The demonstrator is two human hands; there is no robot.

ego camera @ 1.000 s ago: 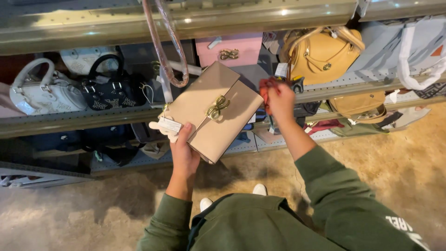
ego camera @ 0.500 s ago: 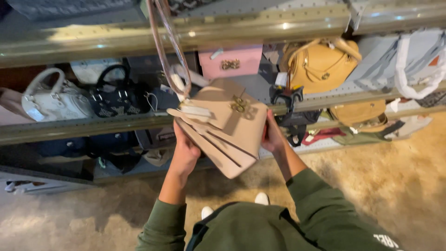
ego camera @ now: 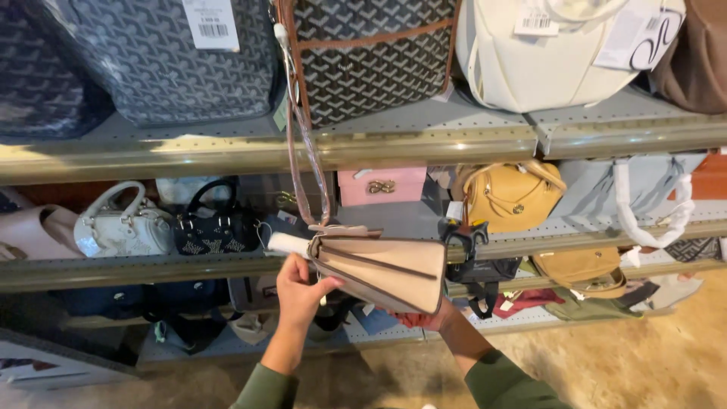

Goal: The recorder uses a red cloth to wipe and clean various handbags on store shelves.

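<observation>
I hold a beige flap handbag (ego camera: 386,271) tilted so its accordion side faces me, in front of the middle shelf. My left hand (ego camera: 301,291) grips its left end beside a white tag. My right hand (ego camera: 422,318) supports it from underneath and is mostly hidden by the bag. The bag's thin pink strap (ego camera: 303,163) rises up past the top shelf edge.
Metal shelves (ego camera: 424,144) hold many bags: a patterned dark tote (ego camera: 371,57) and a cream bag (ego camera: 553,53) on top; a white bag (ego camera: 125,227), a black mini bag (ego camera: 216,227), a pink box bag (ego camera: 382,185) and a yellow bag (ego camera: 511,197) in the middle. Tan floor lies below.
The view has lifted toward the top shelf. The beige bag has turned from front-facing to side-on and flatter, and my right hand has gone under it.
</observation>
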